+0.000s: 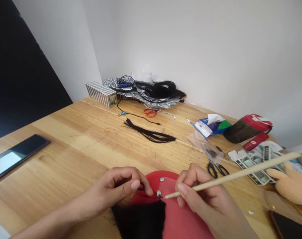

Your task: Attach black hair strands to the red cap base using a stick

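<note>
My right hand (pixel 203 192) grips a long, pale wooden stick (pixel 230 178), thumb and fingers pinched near its fine tip. That tip points left, at the upper edge of a patch of dense black hair (pixel 141 220). The patch lies on a rounded red form (pixel 153 176), partly covered by pink fabric (pixel 183 220). Silver-headed pins (pixel 158 193) stick into the form close to the tip. My left hand (pixel 118 189) rests at the form's left side, its fingers curled round a dark strand of hair (pixel 141 187) that shows as a small loop. Most of that strand is hidden.
A loose black hair bundle (pixel 149 132) lies ahead. Behind are stacked boxes (pixel 102 94) and a heap with black hair (pixel 163 89). Right are black scissors (pixel 217 169), a red-lidded container (pixel 249 127) and a plush toy (pixel 293 186). A phone (pixel 19 157) lies left.
</note>
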{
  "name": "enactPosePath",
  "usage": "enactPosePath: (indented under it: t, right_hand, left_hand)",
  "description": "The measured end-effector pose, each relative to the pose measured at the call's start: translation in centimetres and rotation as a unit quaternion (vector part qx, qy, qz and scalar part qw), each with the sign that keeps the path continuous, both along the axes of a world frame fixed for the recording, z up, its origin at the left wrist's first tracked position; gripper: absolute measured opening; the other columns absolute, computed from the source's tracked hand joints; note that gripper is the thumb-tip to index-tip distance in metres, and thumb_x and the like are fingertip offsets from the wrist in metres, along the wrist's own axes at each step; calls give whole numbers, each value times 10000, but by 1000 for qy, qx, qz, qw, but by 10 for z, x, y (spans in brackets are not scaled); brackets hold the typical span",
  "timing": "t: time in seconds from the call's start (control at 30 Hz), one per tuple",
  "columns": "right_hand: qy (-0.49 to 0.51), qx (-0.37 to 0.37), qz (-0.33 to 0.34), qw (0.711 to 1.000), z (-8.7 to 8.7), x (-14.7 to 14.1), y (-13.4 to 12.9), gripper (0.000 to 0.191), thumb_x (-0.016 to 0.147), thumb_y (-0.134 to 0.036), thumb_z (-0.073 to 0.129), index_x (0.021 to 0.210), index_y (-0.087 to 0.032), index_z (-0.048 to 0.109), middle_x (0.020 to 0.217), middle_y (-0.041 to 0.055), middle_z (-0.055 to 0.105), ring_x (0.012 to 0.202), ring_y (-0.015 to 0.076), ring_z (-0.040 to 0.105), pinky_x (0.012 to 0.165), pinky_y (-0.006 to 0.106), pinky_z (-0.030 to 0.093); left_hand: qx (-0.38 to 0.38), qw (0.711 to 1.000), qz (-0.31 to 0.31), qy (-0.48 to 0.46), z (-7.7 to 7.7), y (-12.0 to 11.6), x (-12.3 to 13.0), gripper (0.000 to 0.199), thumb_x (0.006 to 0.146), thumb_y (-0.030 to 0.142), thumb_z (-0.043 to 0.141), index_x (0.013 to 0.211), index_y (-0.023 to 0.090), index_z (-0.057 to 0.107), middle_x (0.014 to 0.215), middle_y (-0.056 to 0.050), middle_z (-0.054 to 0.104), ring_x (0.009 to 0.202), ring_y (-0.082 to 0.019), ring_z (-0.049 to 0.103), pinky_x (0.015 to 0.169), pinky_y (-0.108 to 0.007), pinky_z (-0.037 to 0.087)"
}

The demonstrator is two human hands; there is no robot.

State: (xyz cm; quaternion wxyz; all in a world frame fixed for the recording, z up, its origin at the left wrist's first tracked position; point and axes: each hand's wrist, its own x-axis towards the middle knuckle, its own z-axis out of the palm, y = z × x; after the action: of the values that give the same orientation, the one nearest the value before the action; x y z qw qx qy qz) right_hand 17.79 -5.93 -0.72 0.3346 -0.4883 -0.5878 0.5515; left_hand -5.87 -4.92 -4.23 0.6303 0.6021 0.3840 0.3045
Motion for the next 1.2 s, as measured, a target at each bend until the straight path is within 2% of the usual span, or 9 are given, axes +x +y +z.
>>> enactPosePath:
  t: [0.1, 0.17, 0.3, 0.47, 0.63, 0.83, 1.0, 1.1, 1.2]
  right_hand:
    - [1, 0, -11, 1000, 2, 0, 0, 269, 895, -393, 566, 686, -240, 494, 658, -50, 558, 612, 131, 467, 582, 261, 348]
    - [5, -2, -12, 1000, 2, 0, 0, 266, 890, -395, 576, 687, -243, 496, 661, -50, 569, 629, 135, 488, 590, 263, 352]
    - [21, -5, -9, 1000, 1, 0, -1, 264, 883, -408, 590, 693, -246, 504, 663, -52, 571, 651, 138, 506, 607, 263, 363]
    - [23, 6, -5, 1000, 0, -1, 0, 267, 885, -406, 586, 690, -242, 504, 672, -48, 575, 655, 137, 510, 609, 262, 367]
    - [24, 16, 1, 1000, 4, -1, 0, 255, 891, -380, 578, 693, -239, 502, 678, -49, 583, 671, 138, 536, 637, 264, 382]
    - [-9, 7, -3, 1000, 3, -1, 1, 293, 894, -423, 561, 680, -246, 468, 630, -43, 617, 619, 136, 533, 576, 248, 395]
    - [-15, 27, 12, 999, 0, 0, 3, 300, 908, -428, 552, 688, -238, 477, 591, -50, 598, 583, 124, 530, 573, 240, 391]
    - [-13, 12, 8, 1000, 1, 0, 2, 311, 911, -431, 540, 680, -237, 463, 640, -37, 601, 633, 136, 527, 598, 257, 383]
    - [-21, 19, 18, 999, 3, 1, 0, 287, 912, -432, 527, 708, -234, 481, 683, -31, 564, 655, 146, 500, 596, 275, 364]
  left_hand:
    - [8, 994, 4, 110, 3, 11, -15, 378, 921, 503, 469, 924, 201, 696, 710, 8, 593, 496, -77, 347, 448, -193, 257]
    - [62, 971, 66, 220, 2, 22, -29, 404, 902, 529, 460, 913, 208, 706, 631, 25, 553, 480, -91, 374, 431, -194, 270]
    - [162, 868, 273, 383, 0, 39, -55, 398, 874, 499, 456, 855, 185, 700, 668, 5, 618, 553, -141, 476, 498, -218, 335]
    - [180, 793, 398, 425, 9, 38, -62, 307, 912, 414, 438, 927, 187, 645, 559, 70, 506, 489, -112, 396, 506, -212, 254]
    - [208, 792, 424, 387, 7, 36, -51, 290, 916, 403, 433, 894, 199, 638, 577, 63, 500, 477, -106, 391, 483, -211, 262]
    - [243, 854, 358, 287, 1, 25, -28, 348, 905, 472, 431, 828, 205, 640, 574, 48, 504, 428, -104, 388, 412, -215, 326]
    - [253, 944, 151, 147, 0, 5, -6, 234, 953, 309, 441, 840, 216, 624, 835, 0, 706, 684, -126, 629, 597, -193, 474]
    - [295, 949, 60, 90, -1, -5, 1, 168, 944, 161, 449, 866, 222, 584, 1013, 2, 726, 838, -118, 677, 719, -176, 497]
    - [383, 918, -5, 104, -3, -12, 3, 224, 926, 96, 459, 1070, 226, 572, 1086, -26, 720, 903, -128, 693, 753, -180, 509]
